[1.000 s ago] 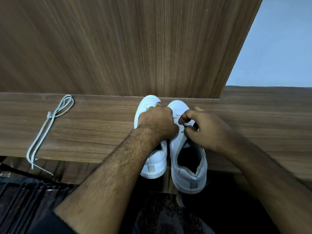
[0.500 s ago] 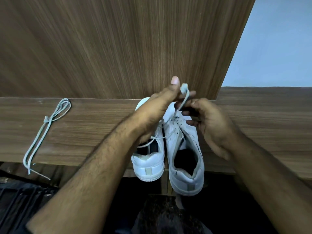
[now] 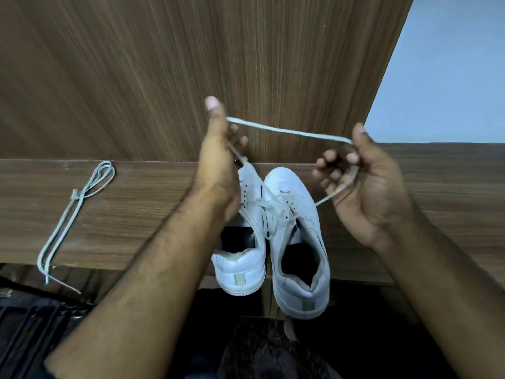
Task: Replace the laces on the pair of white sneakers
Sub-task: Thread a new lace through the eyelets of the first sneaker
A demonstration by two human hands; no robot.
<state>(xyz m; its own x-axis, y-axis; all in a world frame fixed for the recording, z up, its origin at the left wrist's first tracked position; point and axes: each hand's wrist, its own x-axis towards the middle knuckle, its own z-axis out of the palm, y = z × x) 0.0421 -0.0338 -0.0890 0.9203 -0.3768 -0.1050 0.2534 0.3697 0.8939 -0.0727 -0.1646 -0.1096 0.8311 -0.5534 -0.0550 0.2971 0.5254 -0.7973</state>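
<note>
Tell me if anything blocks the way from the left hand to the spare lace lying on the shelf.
Nothing visible does. The spare lace lies apart on the wooden shelf, with bare wood between it and the left hand. That hand, though, grips the sneaker lace.

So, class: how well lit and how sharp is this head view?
Head view: dim and soft-focused; straight wood edges tilt from the wide lens; the white sneakers and the lace between the hands stand out brightly, while the area below the shelf is almost black.
</note>
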